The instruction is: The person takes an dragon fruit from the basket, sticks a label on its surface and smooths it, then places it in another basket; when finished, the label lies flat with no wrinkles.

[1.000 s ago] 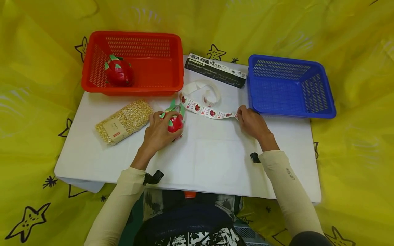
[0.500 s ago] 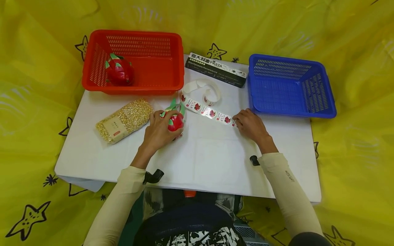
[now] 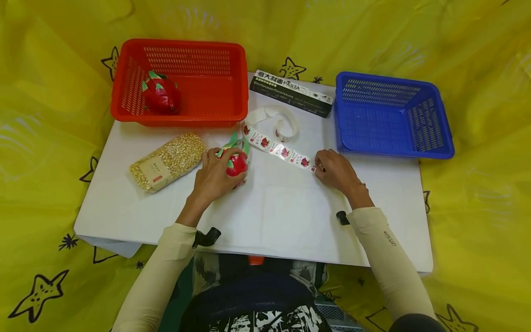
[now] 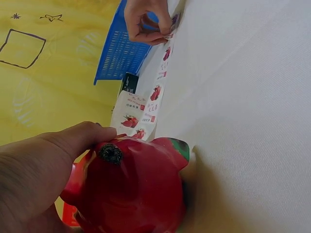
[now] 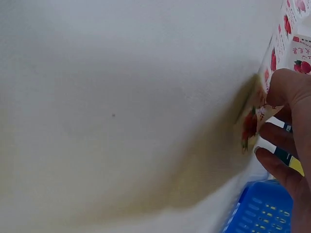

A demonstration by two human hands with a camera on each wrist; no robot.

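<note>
My left hand (image 3: 213, 177) grips a red dragon fruit (image 3: 236, 165) with green tips, at the middle left of the table. In the left wrist view the fruit's dark round end (image 4: 111, 153) faces the camera, and the thumb presses on its side. A strip of white stickers (image 3: 284, 151) printed with dragon fruit runs from beside the fruit toward the right, its far part curled into a loop. At the strip's right end, my right hand (image 3: 333, 170) pinches it between thumb and fingers. In the right wrist view the strip's end (image 5: 250, 124) sticks out past the fingertips.
A red basket (image 3: 178, 123) at the back left holds another dragon fruit (image 3: 162, 94). Before it lies a bag of corn kernels (image 3: 182, 152). A black pasta box (image 3: 290, 93) lies at the back, beside a blue basket (image 3: 394, 154) on the right.
My right hand has moved slightly toward me, away from the blue basket, and the strip's printed side shows flatter toward its right end. The left hand keeps its hold on the dragon fruit.
</note>
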